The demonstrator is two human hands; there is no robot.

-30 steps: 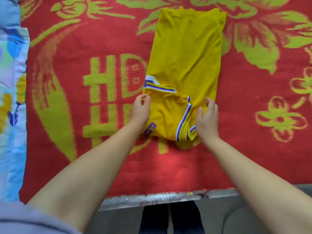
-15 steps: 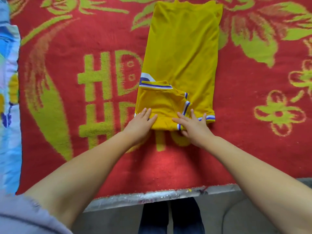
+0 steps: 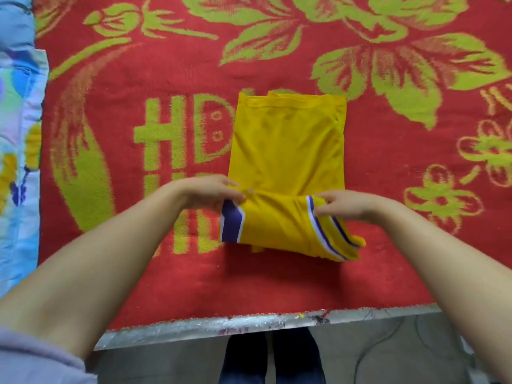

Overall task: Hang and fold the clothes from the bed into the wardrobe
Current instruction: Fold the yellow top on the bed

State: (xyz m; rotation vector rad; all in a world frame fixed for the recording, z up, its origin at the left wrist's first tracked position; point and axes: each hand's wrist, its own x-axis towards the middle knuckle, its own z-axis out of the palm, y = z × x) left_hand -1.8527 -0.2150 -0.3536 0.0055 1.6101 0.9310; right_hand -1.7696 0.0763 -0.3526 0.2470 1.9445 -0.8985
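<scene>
A blue floral quilt (image 3: 16,134) is lying along the far left edge of the bed. Beside it, a red blanket (image 3: 124,273) with green flowers and letters is covering the bed. The left hand (image 3: 210,194) is pinching the left end of the near fold of the yellow jersey (image 3: 288,151), just above its purple and white band. The jersey is lying folded on the blanket, its near part raised and doubled over the rest. The right hand (image 3: 346,203) is gripping the right end of that fold at the striped trim, fingers curled around the cloth.
</scene>
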